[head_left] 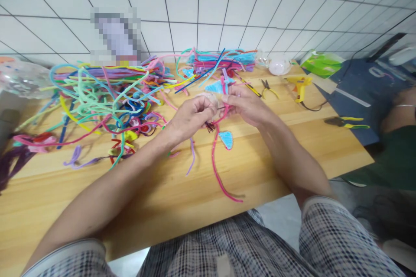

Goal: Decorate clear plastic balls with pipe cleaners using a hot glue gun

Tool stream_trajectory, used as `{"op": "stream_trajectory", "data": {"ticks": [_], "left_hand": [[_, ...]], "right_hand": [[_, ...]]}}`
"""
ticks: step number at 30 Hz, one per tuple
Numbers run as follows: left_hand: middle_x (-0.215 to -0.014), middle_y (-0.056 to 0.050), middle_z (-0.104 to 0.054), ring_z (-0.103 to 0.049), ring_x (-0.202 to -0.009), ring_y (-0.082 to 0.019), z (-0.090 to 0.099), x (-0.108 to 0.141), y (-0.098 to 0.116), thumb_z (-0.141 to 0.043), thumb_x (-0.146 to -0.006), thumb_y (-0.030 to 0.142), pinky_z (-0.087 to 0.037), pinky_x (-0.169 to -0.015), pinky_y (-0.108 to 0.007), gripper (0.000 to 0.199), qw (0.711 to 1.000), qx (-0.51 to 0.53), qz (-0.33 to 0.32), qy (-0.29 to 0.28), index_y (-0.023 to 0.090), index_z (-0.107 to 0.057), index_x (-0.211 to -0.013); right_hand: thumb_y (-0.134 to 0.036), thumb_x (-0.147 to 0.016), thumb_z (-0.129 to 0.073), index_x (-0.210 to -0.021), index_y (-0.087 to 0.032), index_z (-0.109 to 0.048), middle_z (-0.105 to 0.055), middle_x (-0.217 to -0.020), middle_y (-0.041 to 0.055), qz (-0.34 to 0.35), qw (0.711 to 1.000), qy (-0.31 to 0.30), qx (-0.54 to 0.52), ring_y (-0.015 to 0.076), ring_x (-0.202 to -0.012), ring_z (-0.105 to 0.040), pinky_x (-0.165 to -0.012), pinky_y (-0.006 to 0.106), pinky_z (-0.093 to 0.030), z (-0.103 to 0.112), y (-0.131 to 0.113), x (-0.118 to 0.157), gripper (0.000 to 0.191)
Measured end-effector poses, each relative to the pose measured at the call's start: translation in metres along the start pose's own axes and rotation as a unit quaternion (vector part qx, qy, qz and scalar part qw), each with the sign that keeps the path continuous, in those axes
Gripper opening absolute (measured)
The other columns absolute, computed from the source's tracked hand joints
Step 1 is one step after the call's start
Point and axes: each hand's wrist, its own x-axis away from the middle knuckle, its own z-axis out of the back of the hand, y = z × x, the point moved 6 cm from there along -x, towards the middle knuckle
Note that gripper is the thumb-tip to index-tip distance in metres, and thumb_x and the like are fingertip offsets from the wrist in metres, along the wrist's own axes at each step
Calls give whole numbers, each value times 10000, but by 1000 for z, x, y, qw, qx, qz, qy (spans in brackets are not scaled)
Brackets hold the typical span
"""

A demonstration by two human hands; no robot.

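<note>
Left hand [197, 114] and right hand [242, 104], fingers pinched narrow, above the wooden table [260, 173].
Left holds dark strands [210, 127], right a pink stem [213, 156] trailing near; 1 blue piece [226, 140] lies right of it.

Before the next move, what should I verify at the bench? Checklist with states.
1. Both hands, left and right, in view: ok
2. Pink pipe cleaner's lower end hanging free of the hands: ok
3. Small blue piece out of the fingers, on the table: ok
4. Right-hand cutters fully on the wood: not ok, handles reach past its edge
5. Glue gun switched off: cannot tell
</note>
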Motion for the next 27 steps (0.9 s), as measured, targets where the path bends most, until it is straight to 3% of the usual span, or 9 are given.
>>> {"op": "stream_trajectory", "data": {"ticks": [3, 8, 13, 18, 21, 24, 27], "left_hand": [[-657, 41, -589, -507, -567, -91, 4, -2, 4, -725, -800, 252, -437, -551, -201, 144, 1000, -9, 16, -8, 203, -600, -748], [-647, 29, -623, -556, -559, -96, 7, -3, 4, -736, -802, 265, -464, -533, -189, 167, 1000, -3, 26, -11, 204, -595, -737], [-574, 50, -573, -491, -486, -73, 5, -1, 2, -652, -760, 150, -395, -465, -157, 87, 998, -5, 67, -11, 197, -591, -718], [-505, 58, -555, -444, -412, -69, 8, 2, -1, -648, -725, 168, -349, -413, -166, 54, 993, 2, 118, 0, 200, -609, -709], [-507, 44, -568, -461, -397, -82, 13, 2, 2, -710, -758, 242, -354, -396, -193, 107, 993, 20, 117, 0, 206, -621, -711], [-569, 25, -611, -486, -423, -79, 28, 1, 22, -780, -823, 271, -344, -410, -207, 174, 995, 9, 96, 12, 192, -655, -730], [-604, 50, -582, -459, -459, -49, 70, 10, 59, -836, -897, 203, -327, -462, -197, 200, 992, -57, 75, 86, 169, -679, -778]], "right_hand": [[-493, -798, -1001, -839, -225, -607, -711, -730, -14, -1, 999, -6, -33, 150, -643, -720, -633, 281, -619, 6, 0, -1, 479], [-550, -796, -1019, -894, -222, -659, -767, -834, 0, 37, 995, 4, -93, 159, -804, -768, -759, 289, -668, 4, -2, -3, 497], [-672, -772, -1025, -868, -237, -647, -753, -818, -27, 105, 991, 55, -64, 107, -678, -671, -632, 245, -587, 7, -2, -6, 584], [-691, -838, -974, -842, -270, -585, -706, -780, -43, 187, 969, 154, -49, 123, -682, -652, -659, 273, -592, 36, -13, -6, 573], [-625, -885, -959, -838, -268, -610, -733, -845, -12, 175, 963, 201, -33, 147, -754, -688, -672, 286, -583, 54, -19, -4, 501], [-523, -888, -969, -784, -252, -624, -774, -928, 19, 154, 964, 215, -32, 155, -827, -702, -683, 275, -571, 58, -22, -2, 451], [-396, -802, -1013, -735, -230, -657, -792, -925, 41, 147, 963, 218, -63, 139, -800, -672, -661, 251, -541, 54, -20, -3, 398]]}}
